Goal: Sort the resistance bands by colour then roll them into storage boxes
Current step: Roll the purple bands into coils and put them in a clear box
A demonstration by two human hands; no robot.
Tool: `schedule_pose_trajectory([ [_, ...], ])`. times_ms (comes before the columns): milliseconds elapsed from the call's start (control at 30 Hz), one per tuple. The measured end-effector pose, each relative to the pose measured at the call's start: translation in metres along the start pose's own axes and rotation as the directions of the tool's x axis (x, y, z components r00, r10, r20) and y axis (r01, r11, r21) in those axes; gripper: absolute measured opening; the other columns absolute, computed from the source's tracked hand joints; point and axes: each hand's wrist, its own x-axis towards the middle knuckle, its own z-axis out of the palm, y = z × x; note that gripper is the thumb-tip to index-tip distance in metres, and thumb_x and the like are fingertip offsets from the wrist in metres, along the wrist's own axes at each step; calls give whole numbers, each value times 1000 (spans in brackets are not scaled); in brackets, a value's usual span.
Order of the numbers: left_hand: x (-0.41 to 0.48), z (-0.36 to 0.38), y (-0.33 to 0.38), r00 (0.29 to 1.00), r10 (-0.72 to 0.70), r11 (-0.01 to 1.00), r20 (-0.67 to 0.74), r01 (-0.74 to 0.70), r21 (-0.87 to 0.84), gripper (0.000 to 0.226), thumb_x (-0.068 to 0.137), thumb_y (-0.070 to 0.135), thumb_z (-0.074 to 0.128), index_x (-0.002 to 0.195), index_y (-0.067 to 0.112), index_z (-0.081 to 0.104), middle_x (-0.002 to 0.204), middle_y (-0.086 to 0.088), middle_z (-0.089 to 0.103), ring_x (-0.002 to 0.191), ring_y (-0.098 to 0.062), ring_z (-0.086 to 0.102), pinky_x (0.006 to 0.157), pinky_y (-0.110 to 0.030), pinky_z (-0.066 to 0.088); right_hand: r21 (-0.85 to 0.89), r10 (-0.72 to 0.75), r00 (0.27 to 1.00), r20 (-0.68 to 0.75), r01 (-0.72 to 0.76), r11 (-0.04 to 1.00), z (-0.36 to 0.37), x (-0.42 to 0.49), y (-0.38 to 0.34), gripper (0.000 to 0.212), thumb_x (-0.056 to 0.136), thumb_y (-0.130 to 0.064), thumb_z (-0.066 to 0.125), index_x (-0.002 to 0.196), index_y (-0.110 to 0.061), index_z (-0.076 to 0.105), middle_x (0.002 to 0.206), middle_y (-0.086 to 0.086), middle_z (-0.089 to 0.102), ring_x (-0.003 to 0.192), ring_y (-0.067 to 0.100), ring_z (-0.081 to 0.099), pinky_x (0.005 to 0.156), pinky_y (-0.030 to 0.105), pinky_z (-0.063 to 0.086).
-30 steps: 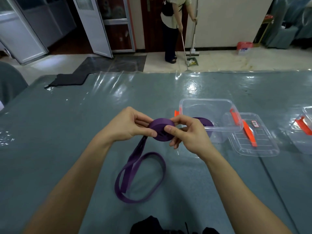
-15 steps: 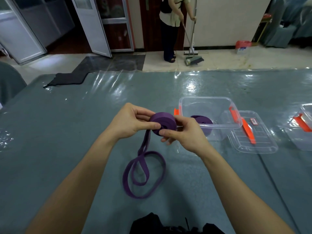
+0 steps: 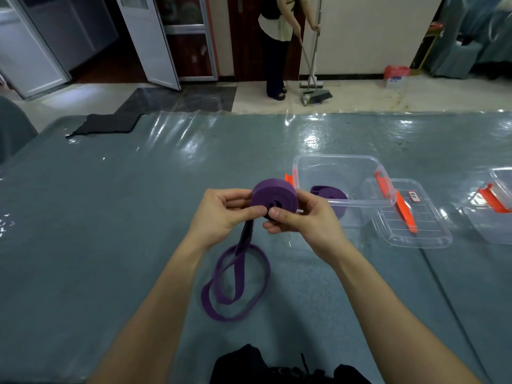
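Note:
A purple resistance band (image 3: 273,196) is partly wound into a thick roll held above the table. My left hand (image 3: 221,214) pinches the roll's left side and my right hand (image 3: 302,220) pinches its right side near the centre. The unrolled tail hangs down and lies in loops (image 3: 235,286) on the table. Just right of the roll stands an open clear storage box (image 3: 340,167) with orange latches, and a second rolled purple band (image 3: 329,194) lies inside it.
The box's clear lid (image 3: 415,220) lies flat to its right, and another clear box (image 3: 496,209) stands at the right edge. A dark cloth (image 3: 108,124) lies at the table's far left. A person (image 3: 279,45) sweeps the floor beyond the table. Black fabric (image 3: 277,367) sits at the near edge.
The roll has grown thicker as more band wound onto it. The loose tail on the table has shortened and its loops have drawn closer to my hands.

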Motion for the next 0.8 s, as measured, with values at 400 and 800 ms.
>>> schedule_pose_trajectory([
  [400,19,-28,41,954,33,690,299,-239,683,35,78,22,96,112,24,86,95,9,84,91,-5,79,90,-29,64,-660,-2,996,90,61,749,3,12,-12,23,82,-23,94,98,-21,77,65,4,75,57,22,76,65,41,65],
  [800,5,-38,7,993,41,988,110,-56,144,41,76,20,90,116,14,80,105,-4,84,101,-21,81,95,-29,62,-131,-61,996,63,69,989,-1,15,-8,29,83,-6,88,111,-3,79,96,20,78,60,29,67,65,37,62],
])
